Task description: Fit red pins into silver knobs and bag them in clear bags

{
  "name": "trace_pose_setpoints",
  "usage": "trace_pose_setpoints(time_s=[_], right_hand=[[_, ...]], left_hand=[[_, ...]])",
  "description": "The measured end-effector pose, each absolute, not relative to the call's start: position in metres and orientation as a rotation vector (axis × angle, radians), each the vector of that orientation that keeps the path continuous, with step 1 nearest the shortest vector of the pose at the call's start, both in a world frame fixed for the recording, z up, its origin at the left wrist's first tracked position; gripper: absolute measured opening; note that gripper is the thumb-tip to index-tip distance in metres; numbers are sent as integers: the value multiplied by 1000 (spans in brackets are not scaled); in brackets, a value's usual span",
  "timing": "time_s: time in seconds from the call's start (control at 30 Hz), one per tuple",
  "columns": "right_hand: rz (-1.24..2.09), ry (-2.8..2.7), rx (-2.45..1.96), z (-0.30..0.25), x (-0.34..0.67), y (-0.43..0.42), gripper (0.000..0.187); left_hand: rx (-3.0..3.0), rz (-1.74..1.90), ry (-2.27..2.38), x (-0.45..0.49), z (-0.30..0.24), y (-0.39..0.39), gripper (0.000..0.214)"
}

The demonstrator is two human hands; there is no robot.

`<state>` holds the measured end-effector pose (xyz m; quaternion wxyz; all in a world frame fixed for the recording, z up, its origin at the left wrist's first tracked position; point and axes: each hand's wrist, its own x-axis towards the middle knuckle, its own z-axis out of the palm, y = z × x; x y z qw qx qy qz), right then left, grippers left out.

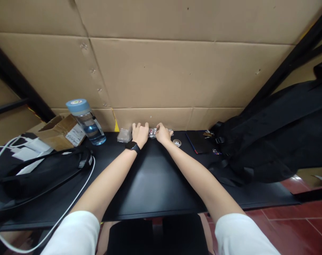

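At the back of the black table, my left hand, with a dark watch on its wrist, is bent over with its fingertips turned down and mostly hidden. My right hand is close beside it, fingers curled in. Between the two lies a small shiny item with a red spot, partly covered by the fingers; its kind is too small to make out. Left of my left hand is a stack of flat clear packets. A round silvery piece rests just right of my right wrist.
A blue-lidded water bottle and an open cardboard box stand at left, near a black bag and a white cable. A dark flat folder and a large black backpack are at right. Cardboard wall closes the back.
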<state>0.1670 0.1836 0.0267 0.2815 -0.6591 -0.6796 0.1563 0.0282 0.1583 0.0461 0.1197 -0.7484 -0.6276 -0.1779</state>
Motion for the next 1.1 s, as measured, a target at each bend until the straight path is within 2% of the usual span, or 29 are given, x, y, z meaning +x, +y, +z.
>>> trace_pose_setpoints(time_s=[0.23, 0.33, 0.43, 0.63, 0.9, 1.1], right_hand=[[177, -1975, -1716, 27, 171, 182, 20], [104, -2070, -1648, 29, 196, 176, 11], [119, -2120, -1683, 29, 230, 167, 15], [170, -2173, -1771, 16, 279, 141, 35], [161, -2173, -1704, 4, 292, 136, 33], [213, -2159, -1687, 1, 295, 142, 23]], left_hand=[[-2182, -539, -1755, 23, 52, 149, 28], [-2119, -707, -1650, 3, 59, 126, 27], [-2058, -732, -1643, -23, 61, 103, 25], [-2180, -626, -1581, -50, 37, 80, 17], [-2238, -572, -1540, -39, 19, 85, 21], [-2195, -558, -1548, -34, 15, 95, 26]])
